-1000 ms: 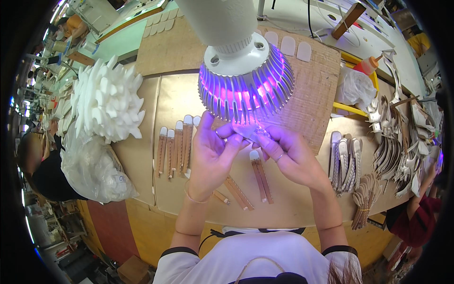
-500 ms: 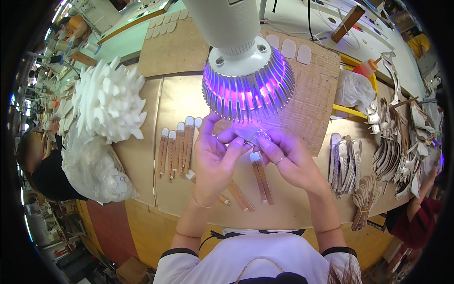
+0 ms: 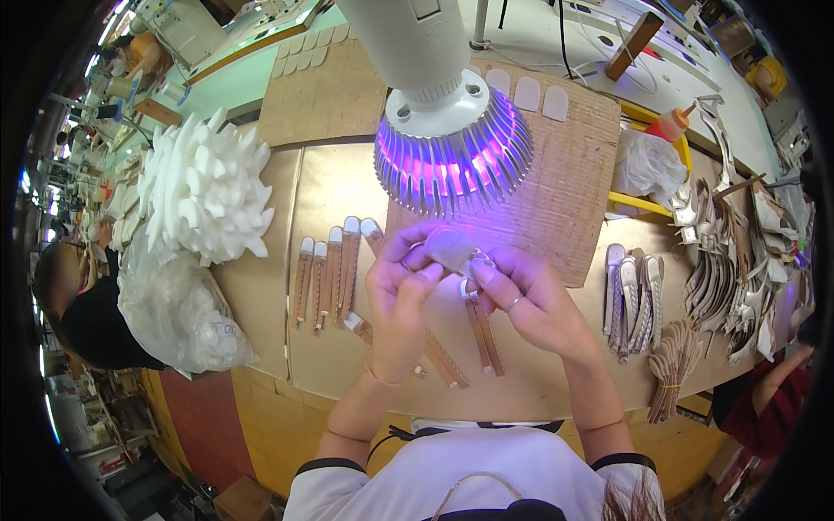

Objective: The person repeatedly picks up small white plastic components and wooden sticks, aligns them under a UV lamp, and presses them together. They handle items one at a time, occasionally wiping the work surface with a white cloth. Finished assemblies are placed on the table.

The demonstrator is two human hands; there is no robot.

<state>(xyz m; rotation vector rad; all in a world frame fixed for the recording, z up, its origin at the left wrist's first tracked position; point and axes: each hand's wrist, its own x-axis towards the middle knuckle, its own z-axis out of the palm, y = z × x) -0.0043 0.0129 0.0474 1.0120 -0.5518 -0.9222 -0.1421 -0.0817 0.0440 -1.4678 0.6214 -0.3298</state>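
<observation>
Between my two hands is a small pale piece with a rounded end [image 3: 450, 248]. My left hand [image 3: 401, 291] pinches its left side between thumb and fingers. My right hand [image 3: 532, 297] grips the piece's lower right corner, where something small and shiny shows at the fingertips; I cannot make out what it is. Just above, a finned lamp head [image 3: 456, 165] glows purple and tints my fingers. Brown straps with white rounded ends [image 3: 349, 269] lie in a row left of my left hand. Two more brown straps [image 3: 483, 334] lie under my right hand.
A cardboard sheet [image 3: 569, 187] lies behind the lamp, with pale rounded tabs [image 3: 554, 102] along its far edge. White foam-like pieces [image 3: 208, 187] and a plastic bag [image 3: 178, 304] fill the left. Braided straps [image 3: 638, 295], a banded bundle [image 3: 673, 365] and a yellow tray [image 3: 689, 156] stand right.
My hands have drawn slightly down and away from the lamp. The pale piece has come out from the brightest glow, and its rounded end shows more clearly. My right hand keeps its pinch.
</observation>
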